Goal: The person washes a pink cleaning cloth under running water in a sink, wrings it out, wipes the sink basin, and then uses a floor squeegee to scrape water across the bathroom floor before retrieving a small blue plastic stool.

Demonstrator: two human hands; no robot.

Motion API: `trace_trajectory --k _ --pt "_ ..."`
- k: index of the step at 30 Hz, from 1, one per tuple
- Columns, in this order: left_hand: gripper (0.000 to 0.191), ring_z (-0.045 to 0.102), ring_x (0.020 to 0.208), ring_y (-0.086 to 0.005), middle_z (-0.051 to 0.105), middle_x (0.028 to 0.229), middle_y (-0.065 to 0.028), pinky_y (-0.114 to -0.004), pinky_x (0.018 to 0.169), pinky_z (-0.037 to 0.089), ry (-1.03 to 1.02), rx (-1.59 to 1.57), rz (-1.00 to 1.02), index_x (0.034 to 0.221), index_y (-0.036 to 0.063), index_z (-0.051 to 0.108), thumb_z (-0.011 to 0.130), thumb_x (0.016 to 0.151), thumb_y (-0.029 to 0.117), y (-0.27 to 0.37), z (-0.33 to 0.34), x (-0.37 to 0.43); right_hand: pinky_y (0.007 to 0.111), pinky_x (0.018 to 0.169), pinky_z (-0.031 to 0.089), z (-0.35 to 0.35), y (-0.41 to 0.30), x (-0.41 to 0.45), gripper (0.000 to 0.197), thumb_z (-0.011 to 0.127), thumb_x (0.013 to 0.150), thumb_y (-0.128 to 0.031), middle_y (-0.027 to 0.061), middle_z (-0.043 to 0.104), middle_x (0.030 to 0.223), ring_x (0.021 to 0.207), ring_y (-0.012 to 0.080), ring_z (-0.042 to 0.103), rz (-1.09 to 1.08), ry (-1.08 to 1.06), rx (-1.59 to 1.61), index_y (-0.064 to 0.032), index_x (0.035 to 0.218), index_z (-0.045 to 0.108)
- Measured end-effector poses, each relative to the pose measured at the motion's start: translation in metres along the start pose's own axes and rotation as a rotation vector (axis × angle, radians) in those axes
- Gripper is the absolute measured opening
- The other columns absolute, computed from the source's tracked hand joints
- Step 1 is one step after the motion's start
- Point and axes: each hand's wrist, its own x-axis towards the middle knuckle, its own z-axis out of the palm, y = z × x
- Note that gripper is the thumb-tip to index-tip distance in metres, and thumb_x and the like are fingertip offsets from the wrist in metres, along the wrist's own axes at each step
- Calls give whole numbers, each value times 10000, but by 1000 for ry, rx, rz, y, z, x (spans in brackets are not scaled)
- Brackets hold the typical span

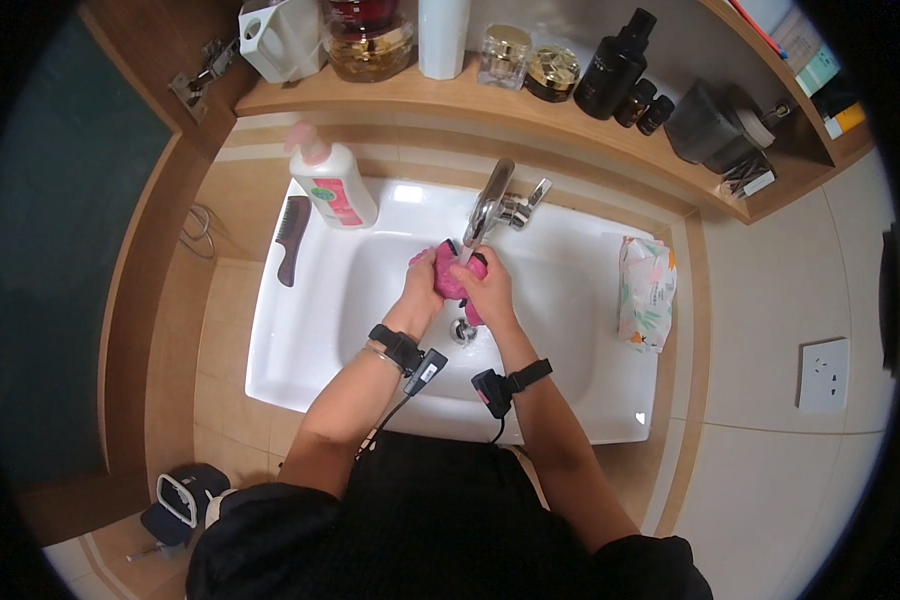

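Note:
Both my hands hold a pink cloth item with black edges (pixel 454 276) under the spout of a chrome faucet (pixel 487 206), and water runs onto it. My left hand (pixel 422 285) grips its left side. On the right side, my right hand (pixel 489 286) has its thumb pressed on the fabric. The item hangs partly down over the white basin (pixel 375 300), just above the metal drain (pixel 463 330). Bands with small black devices and cables are strapped round both wrists.
A pump bottle (pixel 337 187) and a dark comb (pixel 292 240) are on the basin's left rim. A wipes packet (pixel 646 296) lies on the right rim. Above the faucet runs a wooden shelf (pixel 435 96) with jars and bottles; a cabinet door (pixel 139 315) stands open at left.

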Motion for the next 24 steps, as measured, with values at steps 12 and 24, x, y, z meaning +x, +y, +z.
trace_trajectory --k 12,24 --pt "194 559 792 -191 571 889 -54 -300 708 466 -187 24 94 906 67 532 361 911 159 -30 -19 21 363 603 485 16 -10 -10 303 669 747 -275 202 613 708 636 322 614 -89 102 -297 12 817 601" --pt "80 559 770 -143 572 856 -46 -288 686 477 18 286 262 928 69 508 552 862 70 -11 -1 -31 351 731 454 -23 36 11 398 536 815 -400 182 634 822 797 276 609 185 -208 -380 -33 929 640"
